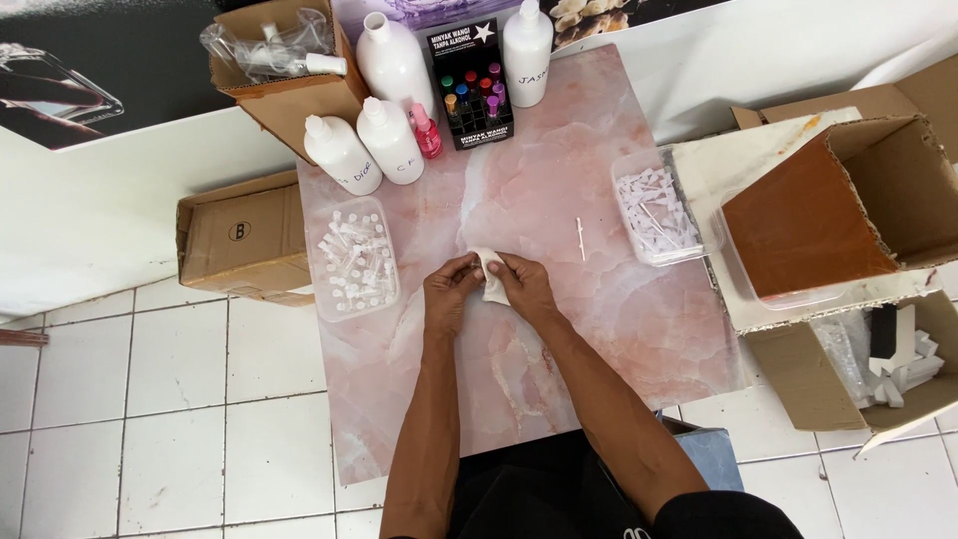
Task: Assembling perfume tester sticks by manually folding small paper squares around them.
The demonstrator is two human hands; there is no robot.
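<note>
My left hand [451,289] and my right hand [524,284] meet over the middle of a pink marble-patterned table [599,329]. Between their fingertips they pinch a small white piece of paper or cloth [491,274], which hangs partly below the fingers. A thin white stick [581,240] lies on the table to the right of my hands, apart from them.
A clear tub of small vials [354,260] stands at the left, and a clear tub of white caps [659,205] at the right. White bottles [392,60], a pink bottle [426,132] and a black display box [469,85] stand at the back. Cardboard boxes [848,210] flank the table.
</note>
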